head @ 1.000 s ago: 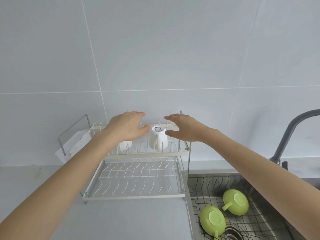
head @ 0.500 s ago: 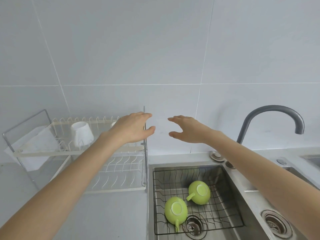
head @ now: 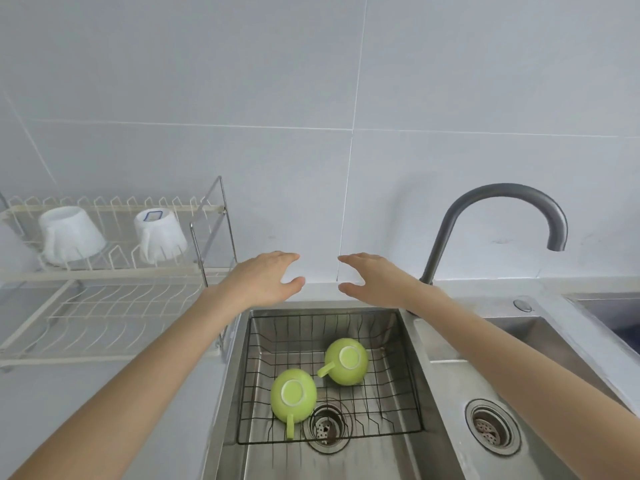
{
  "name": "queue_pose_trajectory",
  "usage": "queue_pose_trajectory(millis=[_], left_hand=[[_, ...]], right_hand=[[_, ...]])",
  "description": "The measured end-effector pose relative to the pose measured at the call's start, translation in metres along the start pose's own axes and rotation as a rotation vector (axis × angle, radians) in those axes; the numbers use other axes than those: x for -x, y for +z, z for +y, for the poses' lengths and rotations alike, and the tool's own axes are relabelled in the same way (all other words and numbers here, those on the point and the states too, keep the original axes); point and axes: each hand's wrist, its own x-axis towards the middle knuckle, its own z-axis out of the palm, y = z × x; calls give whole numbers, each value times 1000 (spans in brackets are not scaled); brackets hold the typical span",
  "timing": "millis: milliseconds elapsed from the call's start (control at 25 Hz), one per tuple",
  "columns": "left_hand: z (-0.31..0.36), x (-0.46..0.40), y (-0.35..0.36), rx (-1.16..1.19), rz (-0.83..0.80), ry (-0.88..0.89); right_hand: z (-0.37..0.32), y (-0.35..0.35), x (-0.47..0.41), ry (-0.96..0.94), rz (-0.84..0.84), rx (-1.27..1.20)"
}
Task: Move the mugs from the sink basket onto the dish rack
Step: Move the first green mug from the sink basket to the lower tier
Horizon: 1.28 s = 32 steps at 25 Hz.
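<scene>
Two white mugs [head: 114,237] sat racked; two green mugs [head: 320,379] remained below the spread, empty left hand [head: 265,280] and right hand [head: 375,280].

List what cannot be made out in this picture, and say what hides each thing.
- Dish rack, head view: its left end is cut off by the frame edge.
- Second sink at far right: cut off by the right edge.
- Insides of the two green mugs and two white mugs: all stand mouth down.
- Label on the right white mug's base: too small to read.
- Left hand and right hand: palms face away.
</scene>
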Motion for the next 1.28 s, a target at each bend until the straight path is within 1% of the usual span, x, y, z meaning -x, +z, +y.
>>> queue_pose_trajectory(millis=[200, 400, 600, 800, 1040, 1280], left_hand=[[16, -16, 42, 36, -123, -17], [20, -35, 82, 112, -275, -55], [15, -57, 127, 239, -389, -100], [11, -84, 174, 377, -398, -182], [12, -116, 224, 551, -376, -288], [13, -150, 266, 606, -395, -356]], right_hand=[[43, 30, 0, 56, -47, -34], [79, 65, -7, 135, -118, -180], [107, 106, -20, 269, -199, -321], [126, 147, -32, 409, -261, -498], [144, 193, -49, 615, -273, -736], [157, 232, -70, 764, -286, -922]])
